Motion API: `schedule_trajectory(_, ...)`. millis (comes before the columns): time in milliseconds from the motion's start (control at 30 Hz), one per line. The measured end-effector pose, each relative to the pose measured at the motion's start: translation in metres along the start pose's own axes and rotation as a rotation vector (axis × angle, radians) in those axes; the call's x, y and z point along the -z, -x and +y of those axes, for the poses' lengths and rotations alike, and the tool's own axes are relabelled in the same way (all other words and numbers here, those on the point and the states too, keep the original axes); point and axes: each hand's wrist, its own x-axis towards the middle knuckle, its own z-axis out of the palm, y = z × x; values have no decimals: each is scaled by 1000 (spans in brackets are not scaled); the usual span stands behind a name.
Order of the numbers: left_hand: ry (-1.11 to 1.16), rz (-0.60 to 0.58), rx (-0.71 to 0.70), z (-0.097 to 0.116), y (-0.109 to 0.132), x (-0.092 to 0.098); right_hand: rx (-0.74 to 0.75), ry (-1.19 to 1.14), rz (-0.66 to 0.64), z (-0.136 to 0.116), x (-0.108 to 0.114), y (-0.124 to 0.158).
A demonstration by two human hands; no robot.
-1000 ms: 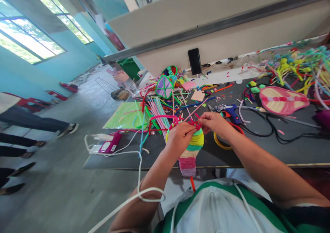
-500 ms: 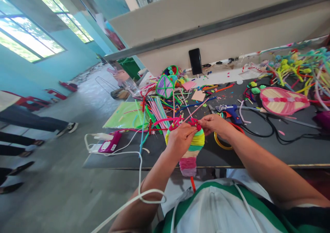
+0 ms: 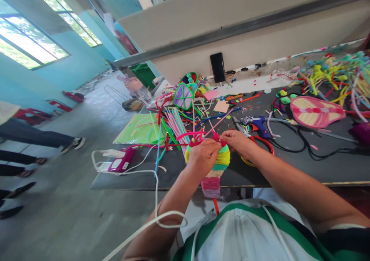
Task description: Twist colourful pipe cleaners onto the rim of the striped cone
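Observation:
My left hand [image 3: 203, 156] is closed around a woven fan-shaped craft [image 3: 215, 170] made of striped pipe cleaners in green, yellow, cream and pink. My right hand [image 3: 237, 141] pinches a red pipe cleaner [image 3: 217, 137] at the craft's top edge, fingertips close to the left hand's. Both hands hover just above the front edge of the dark table [image 3: 289, 164]. Loose pink ends stick up from the craft.
A blue glue gun [image 3: 258, 123] and an orange ring [image 3: 260, 145] lie just behind my right hand. Heaps of pipe cleaners [image 3: 179, 122], a pink finished fan [image 3: 316, 111], a black phone [image 3: 217, 67] and a magenta device [image 3: 120, 164] with white cable sit around. People's legs [image 3: 34, 137] at left.
My hands have drawn slightly closer together on the craft's top edge; the camera view shifted a little. Otherwise nothing moved.

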Motion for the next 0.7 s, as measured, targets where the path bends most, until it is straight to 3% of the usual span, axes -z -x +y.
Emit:
schedule_trajectory(133,-2,27,-4,2,0,2,22,-26,-2,0,-3,0)
schedule_trajectory(300,-50,6,-2,1,2,2,424,283,146,3,1,0)
schedule_trajectory(367,-67,-2,1,0,3,2,519,423,202,4,2,1)
schedule_trajectory(567,-155,-11,18,-4,5,2,436,494,147,6,4,4)
schedule_trajectory(700,-190,-11,12,-6,6,1,558,503,192,8,2,3)
